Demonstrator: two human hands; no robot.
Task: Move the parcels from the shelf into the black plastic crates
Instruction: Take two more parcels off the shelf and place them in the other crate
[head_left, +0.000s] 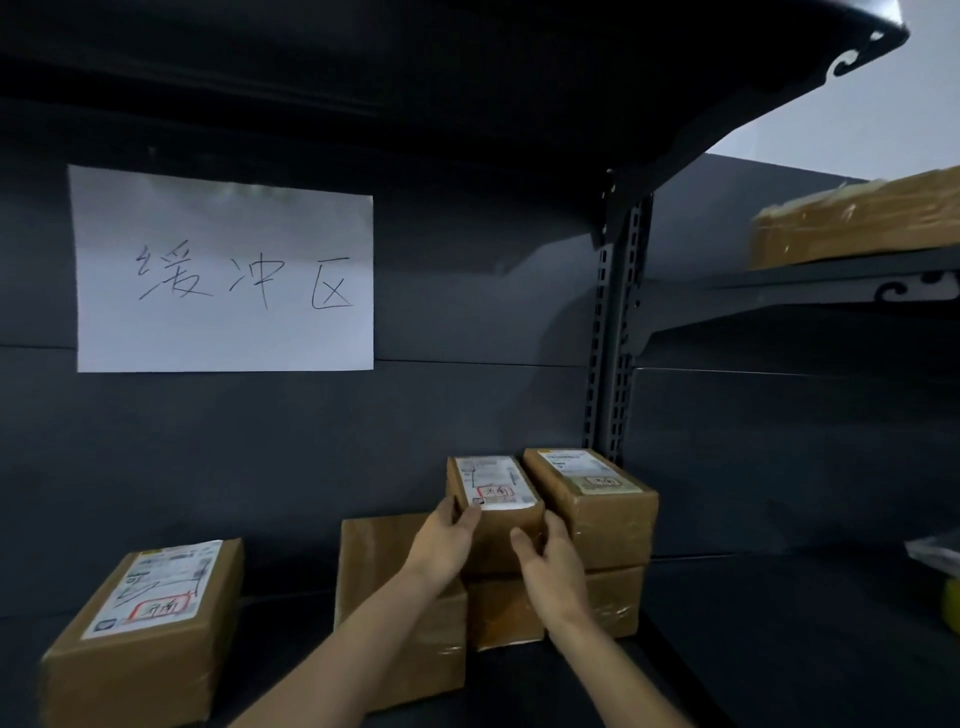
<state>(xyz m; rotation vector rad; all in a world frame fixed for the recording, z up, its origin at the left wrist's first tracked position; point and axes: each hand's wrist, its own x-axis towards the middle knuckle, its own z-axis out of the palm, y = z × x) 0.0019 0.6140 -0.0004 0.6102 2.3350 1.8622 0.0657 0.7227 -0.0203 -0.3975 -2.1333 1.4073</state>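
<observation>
Several brown cardboard parcels sit on the dark shelf (753, 639). A small labelled parcel (493, 493) lies on top of a lower box (501, 613). My left hand (448, 540) grips its left side, thumb on the top edge. My right hand (545, 558) holds its right front corner. Right beside it another labelled parcel (592, 499) rests on a lower box. A plain flat parcel (384, 571) sits just left of the stack, partly behind my left forearm. A bigger labelled parcel (150, 623) stands at the near left. No black crate is in view.
A white paper sign (223, 270) with handwritten characters hangs on the shelf's back panel. A slotted upright (615, 332) divides the bays. On a higher shelf at right lies a taped parcel (852, 223). A yellow-green object (950, 603) shows at the right edge.
</observation>
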